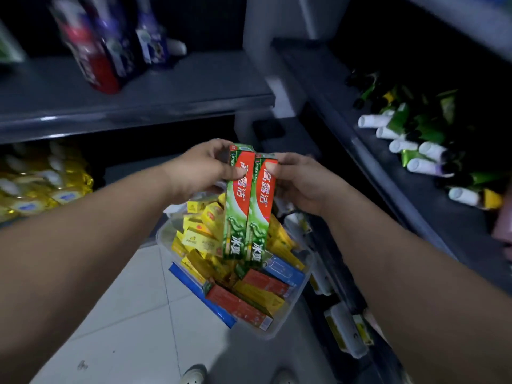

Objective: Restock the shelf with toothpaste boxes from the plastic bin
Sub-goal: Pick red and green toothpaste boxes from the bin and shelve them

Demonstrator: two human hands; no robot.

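Dim light; shelves (pixel 133 106) motion-blurred, perhaps; edges warped.

Two upright green-red toothpaste boxes (pixel 238 206) above bin (pixel 163 238)

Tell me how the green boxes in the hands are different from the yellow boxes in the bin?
The green boxes are green and red; the yellow boxes are mostly yellow. The green boxes look longer and slimmer than the yellow boxes. The green boxes stand upright, held by the left hand and right hand; the yellow boxes lie jumbled in the plastic bin. Both are cartons.
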